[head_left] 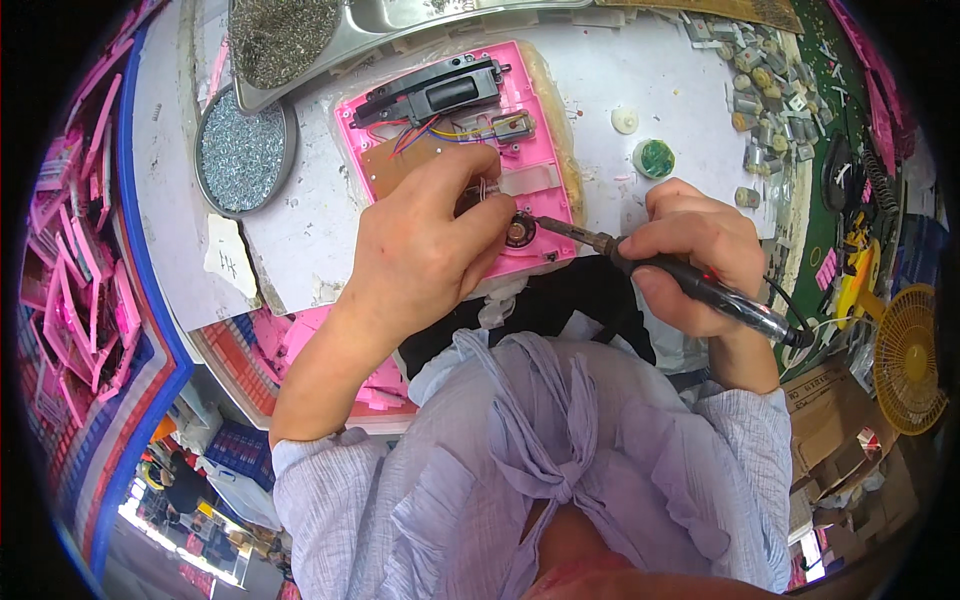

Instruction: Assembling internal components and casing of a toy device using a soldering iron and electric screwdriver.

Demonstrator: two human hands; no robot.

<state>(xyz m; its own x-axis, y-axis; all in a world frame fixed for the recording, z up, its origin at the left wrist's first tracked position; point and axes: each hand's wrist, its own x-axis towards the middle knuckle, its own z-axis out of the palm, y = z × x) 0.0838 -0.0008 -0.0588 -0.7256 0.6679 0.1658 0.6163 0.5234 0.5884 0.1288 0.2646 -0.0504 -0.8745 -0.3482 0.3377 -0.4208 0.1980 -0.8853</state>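
A pink plastic housing [540,110] lies before me, holding a black module [450,92], a small motor [513,125], a brown circuit board [392,165] and coloured wires. My right hand [690,255] grips a soldering iron [700,290] by its dark handle. Its tip reaches the edge of a small round speaker [521,230] near the housing's front right corner. My left hand [425,235] bends over the board, thumb and forefinger pinched around thin wires [485,187] beside the speaker. Exactly which wire the fingertips hold is hidden.
A round dish of small screws [240,155] stands at left, below a metal tray [375,18] with more small parts. Right of the housing sit a green-filled pot [654,158] and many small motors [765,100]. A yellow fan [908,360] stands far right; pink housings are stacked far left.
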